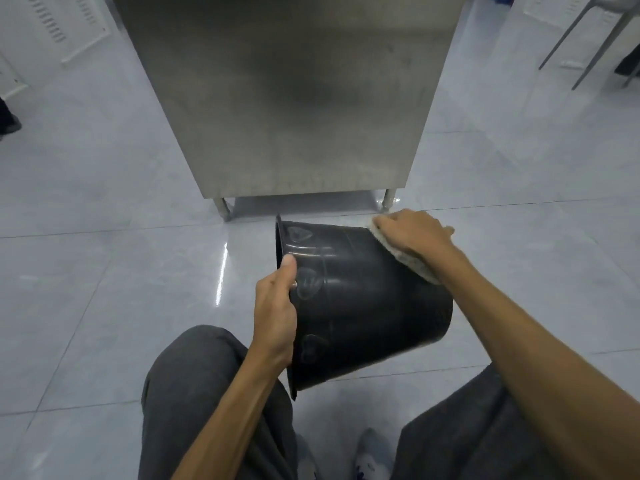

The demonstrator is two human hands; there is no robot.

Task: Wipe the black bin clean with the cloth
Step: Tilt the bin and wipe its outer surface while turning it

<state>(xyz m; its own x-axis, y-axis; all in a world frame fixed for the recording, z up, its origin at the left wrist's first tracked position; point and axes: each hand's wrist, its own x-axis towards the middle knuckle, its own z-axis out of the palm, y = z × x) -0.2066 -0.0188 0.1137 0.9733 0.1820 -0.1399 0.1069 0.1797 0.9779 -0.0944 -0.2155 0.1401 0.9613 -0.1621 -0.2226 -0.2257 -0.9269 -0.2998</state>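
The black bin [360, 299] lies on its side in mid-air above the floor, its rim to the left and its base to the right. My left hand [275, 306] grips the rim, thumb on the outside wall and fingers hidden inside the opening. My right hand [412, 233] presses a pale cloth [412, 265] flat against the bin's base at its upper right edge. Most of the cloth is hidden under the hand and forearm.
A stainless steel cabinet [287, 98] on short legs stands just beyond the bin. Glossy grey floor tiles [104, 271] spread all around. My knees in grey trousers [194, 393] frame the bottom. Chair legs [595, 39] stand at the far right.
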